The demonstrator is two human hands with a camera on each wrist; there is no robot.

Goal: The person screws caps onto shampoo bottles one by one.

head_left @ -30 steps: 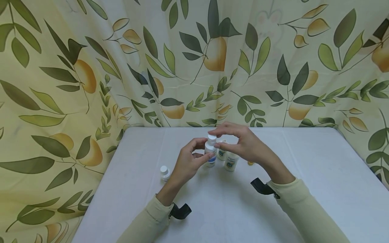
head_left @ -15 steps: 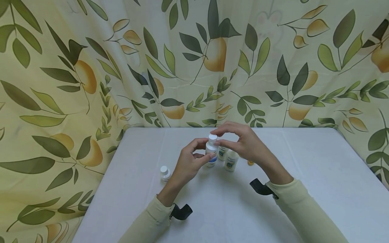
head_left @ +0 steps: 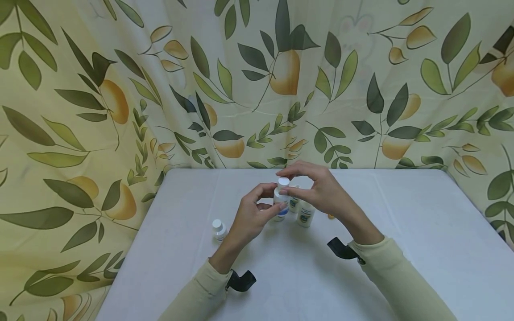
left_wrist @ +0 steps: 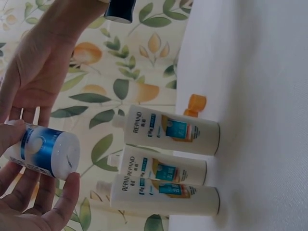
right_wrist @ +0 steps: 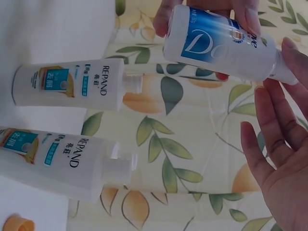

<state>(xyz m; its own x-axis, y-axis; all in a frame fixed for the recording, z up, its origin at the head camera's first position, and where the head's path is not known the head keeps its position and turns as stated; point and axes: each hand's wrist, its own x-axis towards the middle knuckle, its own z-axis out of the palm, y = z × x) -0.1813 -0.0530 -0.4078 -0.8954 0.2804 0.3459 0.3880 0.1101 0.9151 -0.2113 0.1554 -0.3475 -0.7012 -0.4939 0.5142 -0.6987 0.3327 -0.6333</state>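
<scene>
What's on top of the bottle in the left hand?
A white cap sits there, pinched by the right hand. The mouth of the bottle is covered and cannot be seen.

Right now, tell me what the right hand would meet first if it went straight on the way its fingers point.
The white cap of the bottle, which the right hand pinches. Past it, the left hand seems next in line, though depth is hard to judge.

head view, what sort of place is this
Probably an indoor tabletop workspace, perhaps a corner set up for recording: a white-covered table stands before a hanging cloth printed with fruit and leaves, and white REPAND bottles stand on it. Whether it is in a home, I cannot tell.
</scene>
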